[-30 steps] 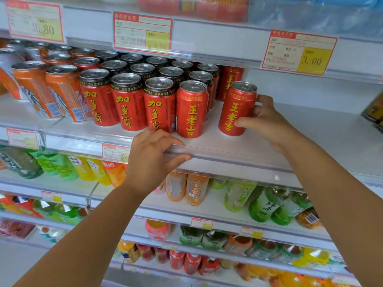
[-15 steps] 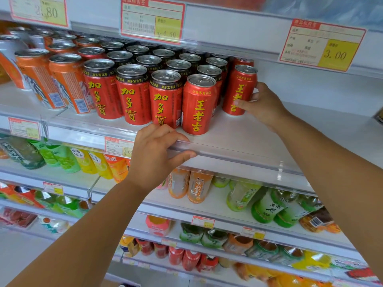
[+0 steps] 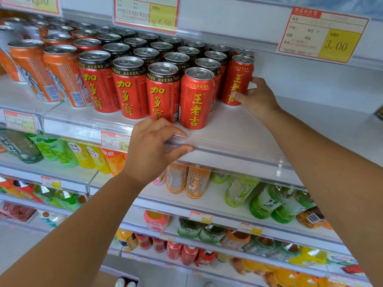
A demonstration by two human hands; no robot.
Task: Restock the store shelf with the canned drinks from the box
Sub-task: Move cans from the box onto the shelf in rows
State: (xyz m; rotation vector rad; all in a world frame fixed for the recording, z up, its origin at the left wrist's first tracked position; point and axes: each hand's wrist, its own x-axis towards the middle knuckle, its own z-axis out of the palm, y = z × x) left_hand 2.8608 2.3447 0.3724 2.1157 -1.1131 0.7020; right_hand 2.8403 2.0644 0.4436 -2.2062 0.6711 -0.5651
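My right hand [image 3: 256,98] grips a red can with yellow characters [image 3: 237,79], which stands upright on the white shelf [image 3: 238,133] at the right end of the red cans, one row behind the front. Another red can of the same kind [image 3: 195,98] stands at the front, just left of it. Several rows of red cans with black tops [image 3: 129,85] fill the shelf further left. My left hand [image 3: 153,148] clasps the shelf's clear front rail, thumb under it. The box is not in view.
Orange cans [image 3: 60,75] stand at the shelf's left end. The shelf surface to the right of my right hand is bare. Price tags [image 3: 323,34] hang from the shelf above. Lower shelves hold green, yellow and orange bottles [image 3: 261,201].
My right hand has pushed the red can back and to the left, from the front edge into the row behind the front can. My left hand has stayed on the rail.
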